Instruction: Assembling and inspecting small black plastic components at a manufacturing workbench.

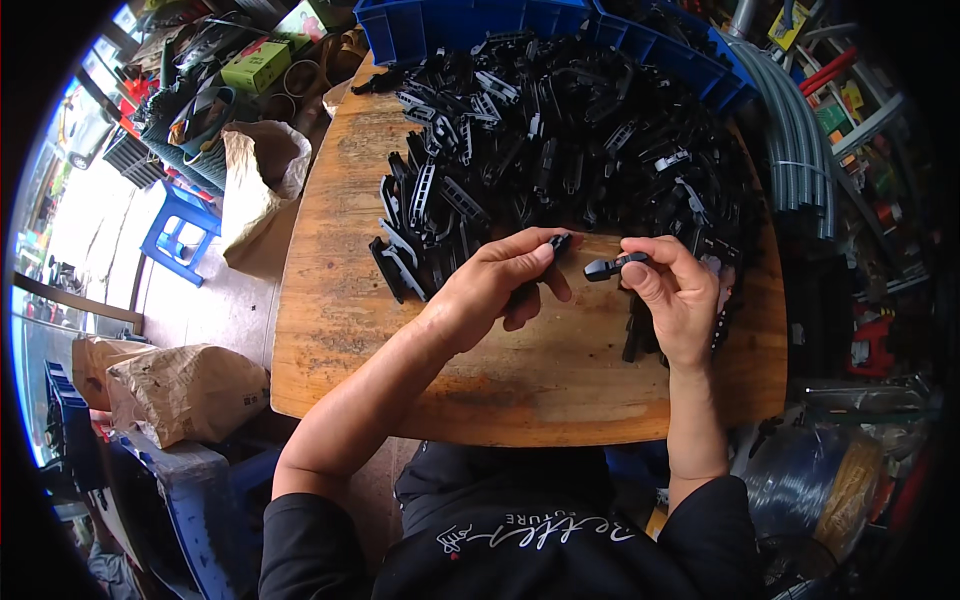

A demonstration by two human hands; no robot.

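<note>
My left hand (495, 288) grips a long black plastic part (556, 243) whose tip sticks out past my thumb. My right hand (677, 293) pinches a small black plastic piece (612, 266) between thumb and forefinger, its rounded end pointing left toward the other part. The two parts are a short gap apart above the round wooden table (340, 330). A big pile of several black plastic parts (560, 140) covers the table's far half, just beyond both hands. Further black parts (640, 335) lie under my right palm.
Blue plastic crates (420, 28) stand behind the pile. Brown paper sacks (258, 185) sit left of the table, another sack (180, 388) lower left, near a blue stool (178, 230). Grey pipes (795, 150) and tools crowd the right side.
</note>
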